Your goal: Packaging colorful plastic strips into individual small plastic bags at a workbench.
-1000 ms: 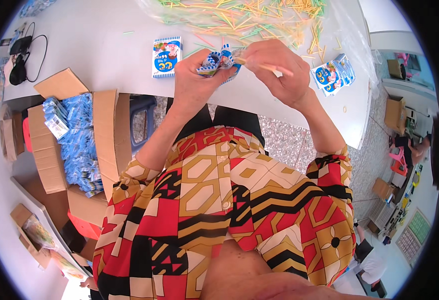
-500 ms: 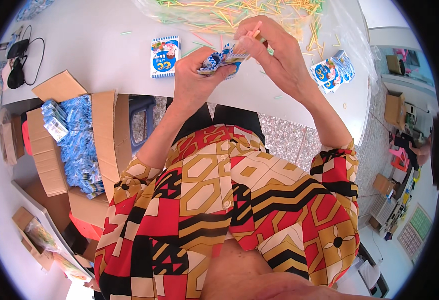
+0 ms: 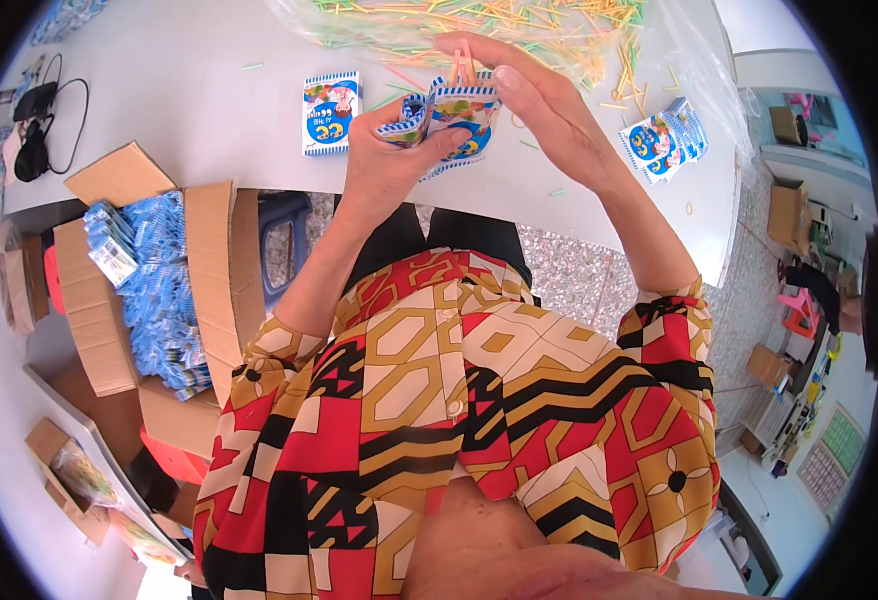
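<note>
My left hand (image 3: 384, 160) grips several small blue-and-white printed packets (image 3: 464, 125), its thumb across the front one. Thin pink straw-like sticks (image 3: 462, 65) stand up out of the top of that front packet. Around them curves my right hand (image 3: 549, 115), fingers stretched behind the sticks and thumb apart at the packet's right edge. A stack of matching packets (image 3: 333, 112) lies on the table left of my hands. More packets (image 3: 662, 143) lie fanned out to the right.
Loose pastel sticks (image 3: 599, 30) cover a clear plastic sheet (image 3: 694, 75) at the table's far side. A cardboard box (image 3: 214, 290) full of blue packets (image 3: 164, 290) stands at the left, near a blue stool (image 3: 284, 240). A black corded item (image 3: 34, 125) lies at the table's far left.
The pink sticks, pinched in my right hand before, now stand in the front packet. That packet has turned its face toward me. My right thumb and fingers have spread apart.
</note>
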`<state>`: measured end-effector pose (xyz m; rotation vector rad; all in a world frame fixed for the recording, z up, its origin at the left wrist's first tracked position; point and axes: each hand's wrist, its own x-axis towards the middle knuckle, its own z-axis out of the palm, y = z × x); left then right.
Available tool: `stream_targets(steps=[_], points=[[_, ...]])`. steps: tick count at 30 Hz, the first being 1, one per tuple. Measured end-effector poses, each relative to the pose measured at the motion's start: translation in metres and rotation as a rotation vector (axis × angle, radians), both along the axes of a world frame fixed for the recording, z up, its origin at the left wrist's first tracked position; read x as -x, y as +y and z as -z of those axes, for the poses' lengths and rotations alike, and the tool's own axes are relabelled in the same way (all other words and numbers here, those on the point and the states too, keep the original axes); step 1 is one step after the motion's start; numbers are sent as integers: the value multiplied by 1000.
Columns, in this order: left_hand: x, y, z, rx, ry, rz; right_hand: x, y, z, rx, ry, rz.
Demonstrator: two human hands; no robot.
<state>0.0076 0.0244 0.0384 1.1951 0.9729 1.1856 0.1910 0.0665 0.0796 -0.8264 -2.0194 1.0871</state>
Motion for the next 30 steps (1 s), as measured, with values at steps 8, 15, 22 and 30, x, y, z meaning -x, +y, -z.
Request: stream_targets(steps=[8,15,22,30], points=[[2,-2,4,-5,-40,13,-8,1,-2,-34,-43,-45],[2,1,-1,34,-139,5,-26,-2,7,273,120,-8],[-1,3,4,33,7,3,-35,-15,17,-84,172,262],[-7,9,10,207,-58,-122,-116,-23,72,61,316,714]])
